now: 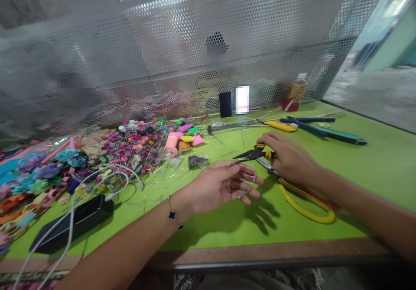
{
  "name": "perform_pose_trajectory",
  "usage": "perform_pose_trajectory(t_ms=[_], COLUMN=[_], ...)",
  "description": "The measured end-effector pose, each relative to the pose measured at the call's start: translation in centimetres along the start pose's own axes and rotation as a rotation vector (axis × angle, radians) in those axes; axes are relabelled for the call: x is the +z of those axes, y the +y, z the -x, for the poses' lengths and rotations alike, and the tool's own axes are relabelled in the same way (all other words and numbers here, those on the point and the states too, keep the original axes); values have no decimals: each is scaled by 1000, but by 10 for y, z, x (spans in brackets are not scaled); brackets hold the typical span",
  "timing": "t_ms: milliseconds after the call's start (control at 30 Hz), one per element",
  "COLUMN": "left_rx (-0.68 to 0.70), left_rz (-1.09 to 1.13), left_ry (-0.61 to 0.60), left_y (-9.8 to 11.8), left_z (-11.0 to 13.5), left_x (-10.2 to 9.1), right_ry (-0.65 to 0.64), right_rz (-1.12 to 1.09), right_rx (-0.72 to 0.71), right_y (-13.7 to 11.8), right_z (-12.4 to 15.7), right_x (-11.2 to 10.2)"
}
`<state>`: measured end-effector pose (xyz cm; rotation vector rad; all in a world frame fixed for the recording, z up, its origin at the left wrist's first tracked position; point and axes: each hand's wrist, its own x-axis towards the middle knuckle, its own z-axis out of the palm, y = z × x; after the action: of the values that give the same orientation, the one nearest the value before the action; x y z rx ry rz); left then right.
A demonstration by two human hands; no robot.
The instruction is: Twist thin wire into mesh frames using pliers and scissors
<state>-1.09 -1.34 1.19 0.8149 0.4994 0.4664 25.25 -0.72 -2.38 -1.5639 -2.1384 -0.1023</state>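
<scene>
My left hand (216, 184) is palm up over the green table, its thumb and forefinger pinched on a thin wire ring (254, 182). The ring hangs in front of my other fingers, which are loosely spread. In my right hand (287, 156) is a pair of long-nose pliers (249, 154) with dark jaws and yellow handles. The jaws point left and reach the top of the ring; whether they grip the wire I cannot tell. Below my right hand lie scissors with yellow handles (302, 216), partly hidden by the hand and forearm.
Small artificial flowers (130, 145) are heaped at left, near a black box (74, 225) with a white cable (70, 220). Bright clay-like packets (185, 139) lie mid-table. A black phone (225, 104), lit phone (242, 100) and bottle (297, 93) stand behind; navy-handled pliers (308, 125) lie right.
</scene>
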Motion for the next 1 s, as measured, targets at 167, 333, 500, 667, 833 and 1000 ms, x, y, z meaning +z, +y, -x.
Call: perform_pose_trajectory(t_ms=[167,333,500,667,833,1000], left_rx=[-77,50,414,652,687,646], left_rz=[48,-228,-1165,-1725,-1773,-1683], left_ry=[1,80,18,-224,-169,-135], left_y=[6,-2,-21,-38,-45,-48], left_z=[-7,-11,-3,-2,-4,-4], left_x=[-13,-19,-11,-10,-16,-16], right_ry=[-122,-245,-363,-427,-405,-425], right_rz=[82,200,131,79,157,165], right_rx=[55,179,166,136,110,-86], right_y=[53,120,152,155,134,69], right_z=[-3,4,10,15,8,-37], right_x=[2,1,-8,-17,-29,-28])
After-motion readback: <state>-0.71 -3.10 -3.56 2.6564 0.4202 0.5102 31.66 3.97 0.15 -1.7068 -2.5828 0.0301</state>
